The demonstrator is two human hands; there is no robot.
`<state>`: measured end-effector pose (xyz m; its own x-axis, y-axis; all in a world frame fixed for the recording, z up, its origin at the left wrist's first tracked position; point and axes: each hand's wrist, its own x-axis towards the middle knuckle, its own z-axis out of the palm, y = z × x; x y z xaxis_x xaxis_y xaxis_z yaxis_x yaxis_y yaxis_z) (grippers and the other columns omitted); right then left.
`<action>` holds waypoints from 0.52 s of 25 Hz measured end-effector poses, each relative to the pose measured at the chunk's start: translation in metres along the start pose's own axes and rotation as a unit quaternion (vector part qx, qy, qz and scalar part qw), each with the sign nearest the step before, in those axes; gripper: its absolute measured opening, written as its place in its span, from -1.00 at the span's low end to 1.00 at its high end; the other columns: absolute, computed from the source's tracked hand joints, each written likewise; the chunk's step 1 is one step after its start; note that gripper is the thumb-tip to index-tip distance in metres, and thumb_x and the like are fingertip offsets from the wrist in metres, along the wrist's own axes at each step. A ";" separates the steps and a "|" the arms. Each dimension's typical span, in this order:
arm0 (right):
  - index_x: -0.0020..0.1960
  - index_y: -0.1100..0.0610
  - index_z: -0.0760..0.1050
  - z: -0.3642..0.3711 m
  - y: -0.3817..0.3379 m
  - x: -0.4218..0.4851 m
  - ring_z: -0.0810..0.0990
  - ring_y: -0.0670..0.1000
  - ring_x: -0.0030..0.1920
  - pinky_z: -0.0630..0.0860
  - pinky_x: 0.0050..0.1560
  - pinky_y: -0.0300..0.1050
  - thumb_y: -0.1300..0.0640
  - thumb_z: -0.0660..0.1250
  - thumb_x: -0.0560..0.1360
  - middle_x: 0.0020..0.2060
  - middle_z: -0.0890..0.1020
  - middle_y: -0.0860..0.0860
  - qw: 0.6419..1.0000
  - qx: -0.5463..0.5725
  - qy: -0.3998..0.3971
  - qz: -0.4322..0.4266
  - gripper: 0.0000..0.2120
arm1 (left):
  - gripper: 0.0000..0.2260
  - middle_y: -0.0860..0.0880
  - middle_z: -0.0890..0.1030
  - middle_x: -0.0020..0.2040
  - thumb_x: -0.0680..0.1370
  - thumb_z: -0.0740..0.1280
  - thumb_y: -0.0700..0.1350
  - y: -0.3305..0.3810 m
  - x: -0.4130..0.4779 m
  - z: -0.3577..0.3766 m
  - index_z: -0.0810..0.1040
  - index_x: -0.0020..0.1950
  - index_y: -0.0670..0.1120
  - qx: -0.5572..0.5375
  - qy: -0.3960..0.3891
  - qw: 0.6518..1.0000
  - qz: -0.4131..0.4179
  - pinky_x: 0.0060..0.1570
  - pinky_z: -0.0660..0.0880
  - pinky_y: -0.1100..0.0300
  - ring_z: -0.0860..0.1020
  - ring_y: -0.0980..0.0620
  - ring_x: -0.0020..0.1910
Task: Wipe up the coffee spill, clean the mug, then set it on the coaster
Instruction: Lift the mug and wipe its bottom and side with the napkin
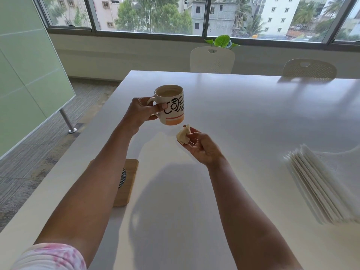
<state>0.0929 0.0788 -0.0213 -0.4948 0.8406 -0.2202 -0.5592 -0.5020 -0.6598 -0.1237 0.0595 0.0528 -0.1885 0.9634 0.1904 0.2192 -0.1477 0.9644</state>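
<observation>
Left hand [140,111]: fingers curled round handle of cream ceramic lettered mug [171,105], raised above white counter [253,123]; right hand [200,148]: pinches crumpled stained tissue wad [183,135]; wooden square coaster [126,182] under left forearm.

Mug [172,106] over the counter [243,106], left of centre, handle in left hand [143,112]. Tissue wad [183,135] in right hand [202,149], just right of the mug and nearer. Coaster [129,182] on counter by left edge, partly under left forearm. Napkin stack [319,184] far right. Chairs [212,60] behind far edge, plant [222,40] behind the left one.
</observation>
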 end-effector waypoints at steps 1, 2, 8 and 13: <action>0.07 0.26 0.59 -0.001 0.001 0.002 0.58 0.17 0.14 0.56 0.17 0.04 0.44 0.18 0.47 0.04 0.60 0.24 1.000 -0.008 0.017 -0.003 -0.71 | -0.59 -0.03 0.72 -0.09 0.44 0.52 -0.13 0.001 -0.001 0.001 0.51 0.04 -0.44 0.002 -0.002 1.000 0.000 -0.27 0.59 0.31 0.71 0.11 -0.11; 0.06 0.25 0.60 0.000 0.002 0.002 0.59 0.17 0.14 0.58 0.15 0.02 0.45 0.17 0.48 0.03 0.61 0.23 0.999 -0.023 0.023 -0.010 -0.70 | -0.59 -0.07 0.72 -0.07 0.44 0.51 -0.13 0.002 -0.001 0.002 0.51 0.05 -0.45 0.006 -0.002 1.000 0.000 -0.27 0.59 0.30 0.71 0.11 -0.11; 0.06 0.25 0.56 0.008 0.000 0.002 0.66 0.24 0.01 0.65 -0.01 0.05 0.51 0.17 0.51 0.02 0.62 0.27 0.994 -0.042 0.093 -0.032 -0.71 | -0.60 -0.21 0.70 0.00 0.43 0.52 -0.12 0.007 -0.002 0.006 0.52 0.03 -0.42 0.013 0.004 1.000 0.004 -0.22 0.62 0.23 0.71 0.08 -0.10; 0.26 0.31 0.49 0.030 -0.003 0.013 0.65 0.22 -0.04 0.63 -0.12 -0.01 0.48 0.13 0.55 0.11 0.60 0.29 0.987 0.016 0.157 -0.036 -0.66 | -0.78 0.03 0.72 -0.21 0.43 0.53 -0.13 0.008 -0.004 0.011 0.55 -0.18 -0.22 -0.004 -0.011 1.000 -0.004 -0.17 0.65 0.17 0.71 0.07 -0.11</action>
<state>0.0683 0.0847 -0.0003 -0.2248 0.8937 -0.3883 -0.6083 -0.4400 -0.6606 -0.1109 0.0570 0.0578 -0.1685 0.9693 0.1790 0.2101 -0.1421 0.9673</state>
